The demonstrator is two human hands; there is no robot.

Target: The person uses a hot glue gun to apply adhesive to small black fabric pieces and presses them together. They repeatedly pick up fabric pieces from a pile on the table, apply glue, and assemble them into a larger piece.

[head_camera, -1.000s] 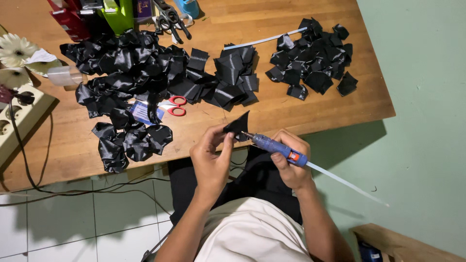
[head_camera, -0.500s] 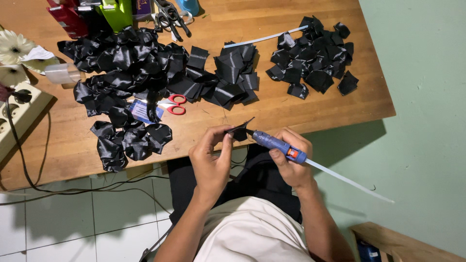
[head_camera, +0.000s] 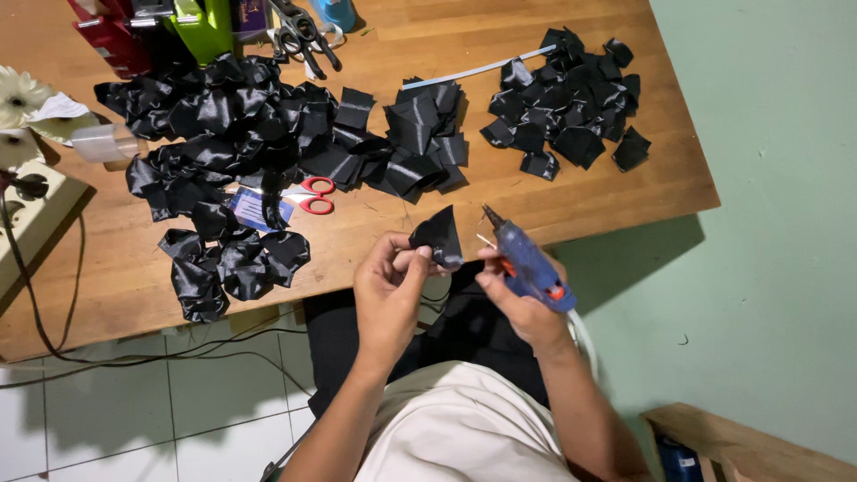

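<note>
Left hand (head_camera: 390, 287) pinches a shiny black ribbon piece (head_camera: 438, 237) folded into a pointed petal; right hand (head_camera: 522, 299) grips a blue glue gun (head_camera: 527, 261), nozzle just right of it.

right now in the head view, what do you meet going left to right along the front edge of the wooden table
crumpled black ribbon pile → red-handled scissors → left hand → folded black ribbon piece → blue glue gun in the right hand
</note>
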